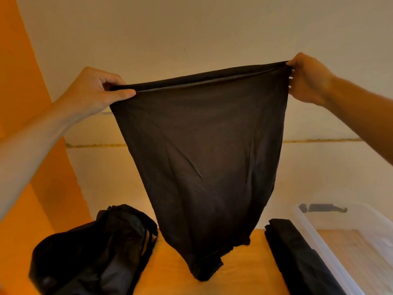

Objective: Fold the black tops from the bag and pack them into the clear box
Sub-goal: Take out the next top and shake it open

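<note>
— What sort of place is this, would you say?
— Someone's home, a plain room in it. There's a cream painted wall (191, 28) ahead, with an orange wall (25, 60) meeting it on the left.
— What else tells you?
— A warm wooden surface (170, 273) stands against the wall. On it are a soft black bag (85, 252) and a clear box (319, 241) of the household storage kind. There are clothes too: a black top (202, 156) held up, and a folded top (297, 252) lying just beside the box.
— Which room?
— That I cannot tell.
</note>
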`<state>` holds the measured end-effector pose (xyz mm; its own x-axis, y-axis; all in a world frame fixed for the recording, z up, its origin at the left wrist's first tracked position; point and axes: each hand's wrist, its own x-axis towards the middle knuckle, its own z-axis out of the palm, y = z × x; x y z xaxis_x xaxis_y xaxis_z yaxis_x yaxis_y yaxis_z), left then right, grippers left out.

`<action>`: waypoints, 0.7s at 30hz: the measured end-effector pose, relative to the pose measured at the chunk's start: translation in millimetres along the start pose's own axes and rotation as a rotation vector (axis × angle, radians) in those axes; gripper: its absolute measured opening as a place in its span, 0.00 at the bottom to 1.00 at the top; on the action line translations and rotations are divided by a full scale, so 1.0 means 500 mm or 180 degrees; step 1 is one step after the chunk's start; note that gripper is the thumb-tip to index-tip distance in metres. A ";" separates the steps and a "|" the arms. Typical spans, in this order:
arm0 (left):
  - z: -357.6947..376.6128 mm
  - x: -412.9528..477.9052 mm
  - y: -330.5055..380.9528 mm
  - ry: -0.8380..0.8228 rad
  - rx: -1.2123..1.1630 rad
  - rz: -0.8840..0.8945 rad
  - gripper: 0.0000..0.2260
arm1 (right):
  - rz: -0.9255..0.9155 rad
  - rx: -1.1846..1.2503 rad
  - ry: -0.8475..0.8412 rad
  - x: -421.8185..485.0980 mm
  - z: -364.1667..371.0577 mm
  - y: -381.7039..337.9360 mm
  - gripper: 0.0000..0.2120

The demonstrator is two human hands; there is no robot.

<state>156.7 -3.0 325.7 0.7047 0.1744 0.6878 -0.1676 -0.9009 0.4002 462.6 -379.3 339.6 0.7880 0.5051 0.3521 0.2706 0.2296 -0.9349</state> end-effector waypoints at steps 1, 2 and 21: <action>0.004 0.000 0.000 0.0114 0.0181 0.0115 0.03 | -0.0003 -0.0118 0.0036 -0.001 0.002 0.004 0.08; 0.008 -0.002 -0.001 0.0229 0.0262 0.0191 0.05 | -0.0003 -0.0242 0.0105 0.002 0.003 0.010 0.07; 0.123 -0.275 0.085 -0.0980 -0.0799 -0.0016 0.04 | 0.0036 0.0214 -0.0533 -0.242 0.019 0.121 0.04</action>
<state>94.9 -89.6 210.8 0.8733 0.0168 0.4869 -0.3002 -0.7685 0.5650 378.3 -418.8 240.7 0.6861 0.6382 0.3493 0.2202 0.2754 -0.9358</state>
